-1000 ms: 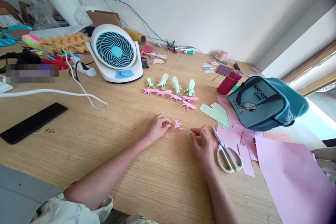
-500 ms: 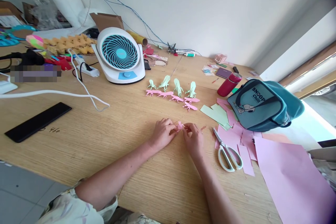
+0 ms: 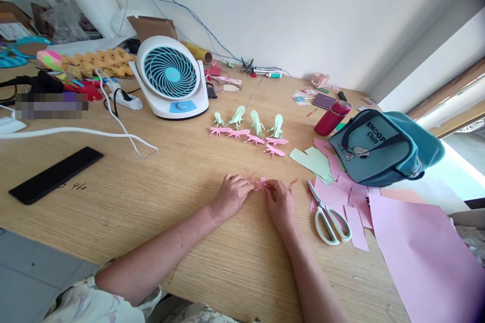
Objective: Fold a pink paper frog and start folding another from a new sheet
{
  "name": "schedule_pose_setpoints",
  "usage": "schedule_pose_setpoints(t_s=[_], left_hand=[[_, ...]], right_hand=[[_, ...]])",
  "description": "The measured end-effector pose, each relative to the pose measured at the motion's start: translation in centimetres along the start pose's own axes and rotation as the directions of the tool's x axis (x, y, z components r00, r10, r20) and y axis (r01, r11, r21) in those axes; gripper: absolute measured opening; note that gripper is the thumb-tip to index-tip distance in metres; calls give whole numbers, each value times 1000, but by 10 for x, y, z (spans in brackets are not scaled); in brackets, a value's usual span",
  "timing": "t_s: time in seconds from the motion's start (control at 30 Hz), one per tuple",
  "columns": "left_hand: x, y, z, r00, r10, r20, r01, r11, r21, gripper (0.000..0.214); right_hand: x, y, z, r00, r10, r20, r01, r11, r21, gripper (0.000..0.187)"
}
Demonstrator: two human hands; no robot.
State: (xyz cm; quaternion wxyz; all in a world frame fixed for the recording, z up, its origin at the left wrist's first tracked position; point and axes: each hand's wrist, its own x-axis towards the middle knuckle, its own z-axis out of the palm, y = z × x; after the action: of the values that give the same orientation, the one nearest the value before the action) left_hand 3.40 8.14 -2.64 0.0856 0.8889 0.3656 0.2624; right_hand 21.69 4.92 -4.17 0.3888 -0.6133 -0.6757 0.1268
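A small piece of folded pink paper (image 3: 262, 182) is between my hands, low over the wooden table (image 3: 182, 176). My left hand (image 3: 233, 197) is closed, its thumb and fingertips pinching the paper's left end. On the other side, my right hand (image 3: 281, 204) pinches the right end, with its fingers curled in. Parts of the paper are hidden by the fingertips. Beyond the hands stand several folded pink paper insects (image 3: 254, 140) in a row, and behind them several light green ones (image 3: 256, 123).
White-handled scissors (image 3: 329, 219) lie to the right, partly on pink paper strips (image 3: 356, 227). Green paper (image 3: 311, 164), a teal bag (image 3: 373, 149) and a red bottle (image 3: 332, 117) are beyond. A white fan (image 3: 172, 78) stands back left; a black flat bar (image 3: 56, 174) lies left.
My left hand has shifted slightly left and its fingers lie straighter on the paper. The right hand keeps its pinch. The camera view has moved a little.
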Motion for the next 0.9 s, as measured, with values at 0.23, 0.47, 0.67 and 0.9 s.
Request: schedule_pose_setpoints(t_s=[0.23,0.47,0.67,0.9], left_hand=[[-13,6,-8,999,-36,42,31,994,106,25],[-13,9,-5,994,-60,86,49,990,131,30],[-15,3,-7,989,-140,46,139,990,34,24],[-13,-10,-1,956,-292,-18,279,930,-240,13]], right_hand=[[-3,7,-16,996,44,-81,-42,999,22,16],[-6,7,-16,1000,-4,-27,5,1000,30,24],[-17,8,-22,1000,-16,16,16,999,38,26],[-26,15,-31,996,90,-25,-89,994,62,20]])
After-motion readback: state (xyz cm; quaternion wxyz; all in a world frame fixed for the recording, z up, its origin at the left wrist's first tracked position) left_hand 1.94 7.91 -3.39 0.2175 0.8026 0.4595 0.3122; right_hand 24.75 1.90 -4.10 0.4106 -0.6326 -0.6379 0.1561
